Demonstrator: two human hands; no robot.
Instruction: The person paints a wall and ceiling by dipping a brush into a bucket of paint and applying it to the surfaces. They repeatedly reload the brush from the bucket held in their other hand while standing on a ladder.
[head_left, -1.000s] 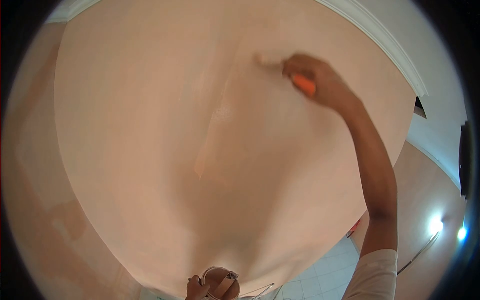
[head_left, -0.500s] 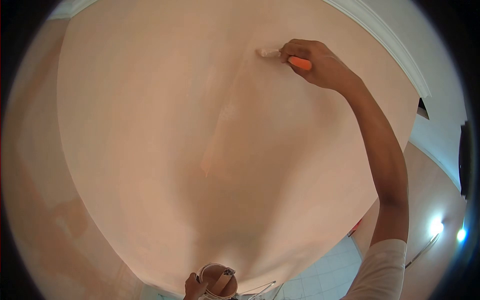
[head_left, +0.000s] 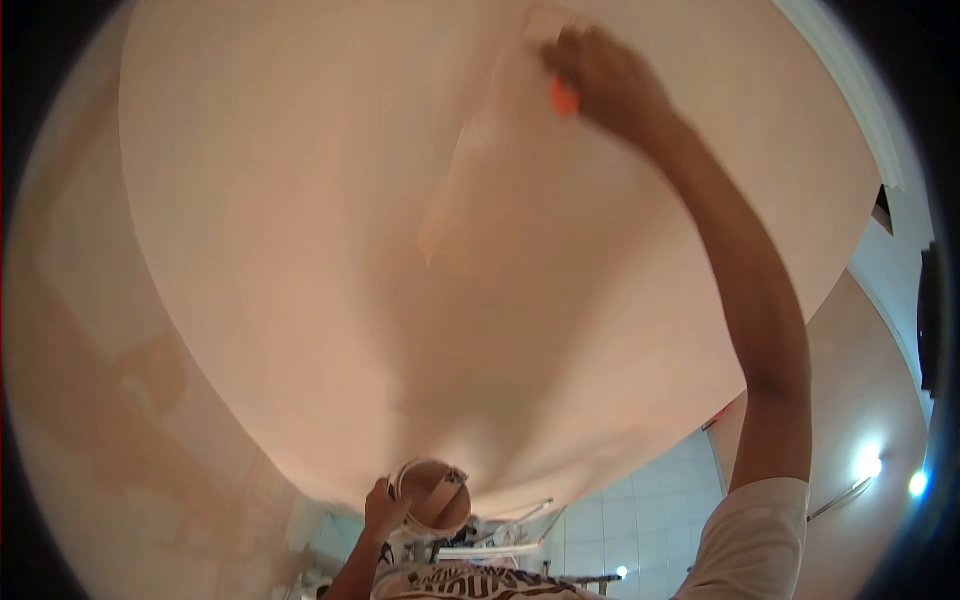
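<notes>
I'm looking up at the wall (head_left: 300, 200), a smooth peach plaster surface bulged by the lens, with a paler, glossier streak (head_left: 455, 180) running down from the top. My right hand (head_left: 600, 75) is raised against the wall at the head of that streak, fingers curled tight around an orange handle (head_left: 565, 97); only a sliver of the handle shows, and whatever tip it carries is hidden behind the knuckles and blurred, so I can't tell its shape. Far below the streak, my left hand (head_left: 382, 508) grips the rim of a small round paint pot (head_left: 430, 495); a flat pale stick lies across its mouth, and its contents are hard to make out. Right of the wall, white moulding (head_left: 850, 80) curves past, and glossy pale tiles (head_left: 640, 520) show beneath.
</notes>
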